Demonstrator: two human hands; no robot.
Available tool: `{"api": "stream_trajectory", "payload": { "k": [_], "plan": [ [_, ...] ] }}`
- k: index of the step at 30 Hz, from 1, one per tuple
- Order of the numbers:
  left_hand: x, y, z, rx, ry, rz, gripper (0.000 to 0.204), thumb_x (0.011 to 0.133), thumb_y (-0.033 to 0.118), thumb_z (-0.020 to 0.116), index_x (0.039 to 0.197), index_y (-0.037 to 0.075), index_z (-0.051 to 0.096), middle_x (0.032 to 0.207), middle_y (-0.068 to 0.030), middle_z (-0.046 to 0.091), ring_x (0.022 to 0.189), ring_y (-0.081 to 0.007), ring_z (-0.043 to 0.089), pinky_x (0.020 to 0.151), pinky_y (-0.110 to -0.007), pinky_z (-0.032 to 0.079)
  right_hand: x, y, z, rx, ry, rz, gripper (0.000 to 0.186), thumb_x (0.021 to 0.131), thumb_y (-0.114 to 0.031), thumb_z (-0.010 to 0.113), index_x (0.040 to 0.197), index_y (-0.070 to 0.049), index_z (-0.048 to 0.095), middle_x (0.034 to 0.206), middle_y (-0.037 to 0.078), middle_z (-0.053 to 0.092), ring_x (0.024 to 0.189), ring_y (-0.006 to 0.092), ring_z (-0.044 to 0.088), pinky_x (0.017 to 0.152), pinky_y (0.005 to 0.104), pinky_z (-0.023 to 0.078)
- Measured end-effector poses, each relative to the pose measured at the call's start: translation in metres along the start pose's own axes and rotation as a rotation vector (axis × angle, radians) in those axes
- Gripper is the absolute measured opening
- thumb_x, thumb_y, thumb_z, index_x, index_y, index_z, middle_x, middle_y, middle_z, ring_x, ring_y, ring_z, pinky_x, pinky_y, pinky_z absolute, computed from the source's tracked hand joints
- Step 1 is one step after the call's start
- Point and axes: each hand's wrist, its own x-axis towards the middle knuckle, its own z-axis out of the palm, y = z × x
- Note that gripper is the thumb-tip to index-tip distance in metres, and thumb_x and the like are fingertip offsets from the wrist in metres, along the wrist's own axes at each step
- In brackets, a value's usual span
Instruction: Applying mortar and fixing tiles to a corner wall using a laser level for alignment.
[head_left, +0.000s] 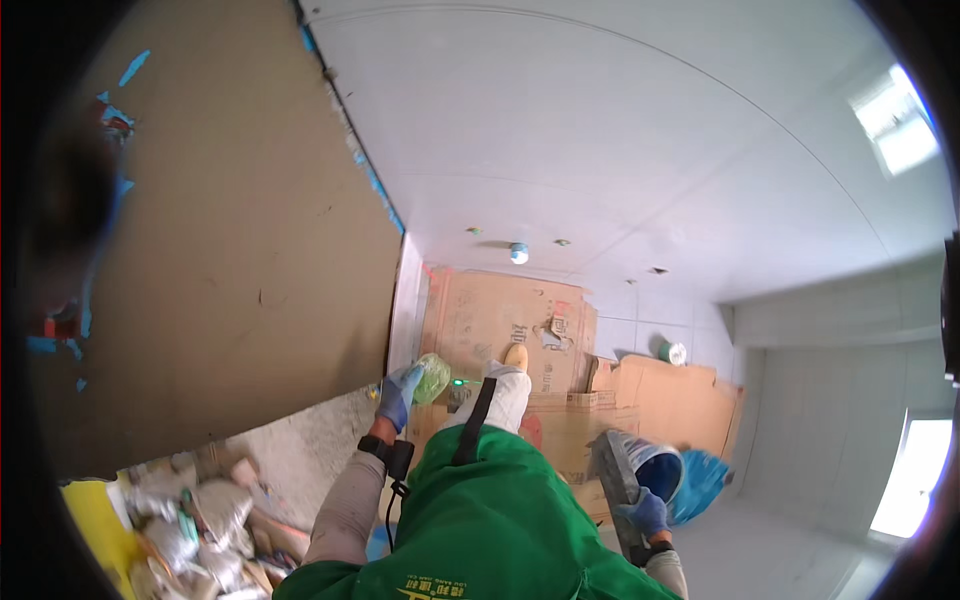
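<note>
Head view, and here's my left hand (397,399) closed round a green pad (432,379), right at the left edge of the cardboard (480,302). Over by the cardboard's near right side, my right hand (650,512) grips a long grey board (622,484), a bucket (657,470) and blue bag (708,486) just beside it.

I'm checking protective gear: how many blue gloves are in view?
2: one glove on the left hand, holding a green item; another glove on the right hand, gripping a long grey piece beside the bucket. More may be hidden among the bags.
</note>
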Motion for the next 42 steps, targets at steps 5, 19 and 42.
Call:
{"api": "stream_trajectory", "payload": {
  "k": [5, 19, 42],
  "plan": [
    [0.020, 0.050, 0.031, -0.183, 0.126, -0.037, 0.033, 0.098, 0.028, 0.068, 0.114, 0.000, 0.071, 0.102, -0.0039, 0.073, 0.088, -0.0117, 0.069, 0.078, -0.028, 0.058, 0.129, -0.077, -0.127, 0.004, 0.149, -0.289, 0.057, 0.071, -0.043, 0.080, 0.104, 0.000, 0.066, 0.089, 0.025, 0.073, 0.085, 0.0414, 0.071, 0.077, 0.0485, 0.057],
    [0.118, 0.047, 0.176, -0.122, 0.492, 0.187, 0.041, 0.101, 0.042, 0.061, 0.105, 0.003, 0.071, 0.086, -0.0054, 0.070, 0.074, -0.0135, 0.065, 0.063, -0.032, 0.055, 0.379, -0.143, -0.274, -0.574, 0.024, -0.606, 0.072, 0.066, -0.054, 0.085, 0.111, -0.001, 0.062, 0.087, 0.021, 0.074, 0.084, 0.0403, 0.072, 0.077, 0.0493, 0.056],
    [0.478, -0.180, 0.192, -0.127, 0.651, 0.279, 0.048, 0.094, 0.049, 0.063, 0.109, 0.004, 0.070, 0.101, -0.0223, 0.071, 0.096, -0.0400, 0.068, 0.085, -0.045, 0.052, 0.833, -0.295, -0.135, -0.668, 0.161, -0.732, 0.055, 0.090, -0.043, 0.064, 0.133, -0.014, 0.048, 0.087, 0.020, 0.073, 0.082, 0.0438, 0.070, 0.070, 0.0524, 0.055]
  ]
}}
